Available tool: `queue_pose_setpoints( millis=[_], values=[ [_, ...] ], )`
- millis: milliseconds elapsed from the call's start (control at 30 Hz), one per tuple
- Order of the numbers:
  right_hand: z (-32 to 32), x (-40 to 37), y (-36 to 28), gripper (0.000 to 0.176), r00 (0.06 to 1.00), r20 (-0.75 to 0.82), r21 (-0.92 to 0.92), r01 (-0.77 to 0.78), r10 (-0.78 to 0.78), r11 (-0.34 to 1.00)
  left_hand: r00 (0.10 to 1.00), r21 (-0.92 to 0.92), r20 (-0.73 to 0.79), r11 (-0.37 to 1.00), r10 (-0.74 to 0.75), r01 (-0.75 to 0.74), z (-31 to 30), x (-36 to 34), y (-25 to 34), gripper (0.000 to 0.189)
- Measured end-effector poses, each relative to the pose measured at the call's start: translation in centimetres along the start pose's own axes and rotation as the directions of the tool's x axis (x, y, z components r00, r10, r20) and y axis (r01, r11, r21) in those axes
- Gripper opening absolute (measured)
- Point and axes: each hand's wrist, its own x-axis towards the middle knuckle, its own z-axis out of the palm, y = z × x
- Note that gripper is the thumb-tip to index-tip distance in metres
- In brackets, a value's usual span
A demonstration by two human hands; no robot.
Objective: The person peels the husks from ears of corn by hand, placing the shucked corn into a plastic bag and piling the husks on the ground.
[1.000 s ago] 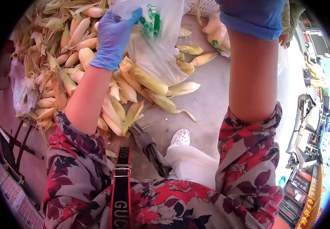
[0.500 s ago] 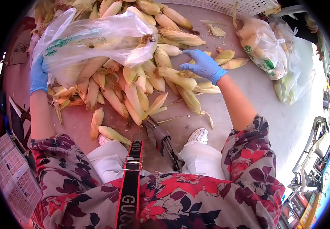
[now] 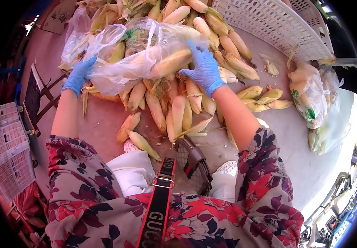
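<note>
A clear plastic bag [image 3: 118, 76] with green print lies sideways across a heap of corn ears in husks [image 3: 153, 108]. Pale ears show through its film. My left hand [image 3: 79, 75], in a blue glove, grips the bag's left edge between thumb and fingers. At the other end my blue-gloved right hand [image 3: 206, 68] holds the bag, thumb in front and fingers over the top around an ear inside. The bag hides part of the heap, and some right fingertips are hard to make out.
White plastic crates [image 3: 265, 22] stand at the back right. Filled bags of corn [image 3: 308, 95] sit on the right, near a few loose ears [image 3: 265, 98]. A brown handbag [image 3: 193, 159] hangs in front of me. Two ears [image 3: 143, 144] lie near my shoe.
My right hand has gone from open over the loose corn to holding the bag's right end. The bag now lies stretched between both hands. The whole view has shifted.
</note>
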Motion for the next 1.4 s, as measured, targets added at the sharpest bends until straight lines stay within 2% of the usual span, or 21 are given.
queue_pose_setpoints(
  millis=[33, 67, 100, 133, 233, 333, 433, 533, 667, 733, 833, 900, 967, 1033, 1100, 1167, 1267, 1300, 1333, 1367, 1400],
  values=[
    [1.0, 0.4, 0.6, 0.066, 0.999, -0.025, 0.084, 0.046, -0.044, 0.995, 0.999, 0.045, 0.047, 0.999, 0.016, -0.018, -0.2, -0.5, -0.3, 0.04],
    [2.5, 1.2, 1.9, 0.063, 0.995, -0.055, 0.165, 0.094, -0.086, 0.982, 0.994, -0.099, -0.004, 0.989, 0.108, -0.108, -0.5, -1.0, -0.4, 0.038],
    [3.5, 1.8, 2.8, 0.061, 0.988, -0.09, 0.242, 0.143, -0.125, 0.96, 0.982, -0.21, -0.159, 0.969, 0.101, -0.133, -1.4, -1.5, 0.7, 0.036],
    [3.0, 2.1, 3.0, 0.049, 0.976, -0.046, 0.536, -0.158, 0.215, 0.829, 0.948, -0.314, -0.311, 0.934, 0.068, -0.17, -2.9, -2.0, 2.2, 0.034],
    [3.0, 2.2, 7.4, 0.037, 0.917, -0.071, 0.436, -0.326, 0.393, 0.839, 0.838, -0.171, -0.443, 0.887, 0.319, -0.428, -7.8, -3.9, 4.6, 0.033],
    [2.2, 1.4, 3.6, 0.037, 0.99, -0.1, 0.235, -0.073, 0.099, 0.969, 0.773, -0.036, -0.454, 0.858, 0.443, -0.513, -8.7, -5.0, 5.4, 0.033],
    [2.6, 2.7, -3.7, 0.057, 0.976, -0.15, 0.104, 0.175, -0.158, 0.979, 0.877, -0.289, -0.426, 0.885, 0.224, -0.366, -6.2, -5.8, 5.5, 0.037],
    [3.8, 3.6, -10.5, 0.083, 0.902, 0.073, 0.07, 0.42, -0.425, 0.905, 0.918, -0.359, -0.358, 0.882, 0.17, -0.303, -5.6, -5.5, 4.0, 0.039],
    [8.0, 6.0, -12.3, 0.082, 0.802, 0.207, -0.115, 0.589, -0.56, 0.8, 0.949, -0.515, -0.247, 0.803, 0.195, -0.3, -4.8, -5.9, 4.8, 0.043],
    [9.8, 6.9, -10.3, 0.068, 0.877, 0.297, -0.203, 0.444, -0.378, 0.873, 0.936, -0.598, -0.263, 0.723, 0.232, -0.347, -4.3, -6.2, 6.8, 0.044],
    [7.6, 6.8, -7.5, 0.024, 0.893, 0.369, -0.131, 0.326, -0.259, 0.936, 0.769, -0.577, -0.067, 0.604, 0.636, -0.55, -4.8, -7.4, 9.5, 0.039],
    [4.7, 4.6, -6.6, 0.016, 0.954, 0.217, -0.082, 0.23, -0.208, 0.97, 0.674, -0.76, 0.194, 0.544, 0.713, -0.356, -4.1, -8.6, 11.9, 0.039],
    [1.5, 3.3, -5.8, 0.012, 0.999, 0.021, 0.09, 0.044, -0.046, 0.995, 0.474, -0.852, 0.409, 0.512, 0.78, -0.107, -2.8, -10.3, 15.1, 0.04],
    [-2.8, 3.0, -4.3, 0.011, 0.981, -0.109, 0.352, -0.115, 0.162, 0.929, 0.453, -0.892, 0.332, 0.432, 0.828, -0.135, -1.0, -12.5, 16.9, 0.041],
    [-6.8, 4.0, -2.8, 0.01, 0.88, -0.363, 0.722, 0.058, 0.306, 0.689, 0.416, -0.906, 0.317, 0.402, 0.852, -0.133, -0.5, -13.3, 18.6, 0.04],
    [-12.6, 5.3, -4.3, 0.011, 0.792, -0.483, 0.797, 0.221, 0.374, 0.562, 0.322, -0.863, 0.41, 0.478, 0.853, -0.166, 1.3, -14.9, 21.4, 0.035],
    [-16.8, 7.8, -1.3, 0.013, 0.706, -0.401, 0.909, 0.229, 0.583, 0.348, 0.405, -0.814, 0.408, 0.527, 0.818, -0.245, -2.3, -6.4, 26.5, 0.032],
    [-17.3, 8.8, 0.1, 0.015, 0.679, -0.343, 0.937, 0.204, 0.649, 0.282, 0.511, -0.737, -0.182, 0.227, 0.84, -0.636, 5.9, -7.8, 27.0, 0.011],
    [-17.7, 9.9, 1.4, 0.017, 0.65, -0.28, 0.96, 0.184, 0.707, 0.212, 0.628, -0.766, -0.043, 0.378, 0.777, -0.52, 6.9, -5.7, 27.2, 0.011],
    [-17.6, 10.4, 2.8, 0.019, 0.669, -0.345, 0.918, 0.096, 0.658, 0.384, 0.493, -0.624, 0.041, 0.408, 0.869, -0.667, 7.7, -2.0, 26.2, 0.008],
    [-16.6, 10.4, 5.0, 0.022, 0.693, -0.395, 0.837, 0.003, 0.602, 0.546, 0.598, -0.525, -0.002, 0.508, 0.802, -0.683, 9.1, 0.1, 24.7, 0.009]
  ],
)
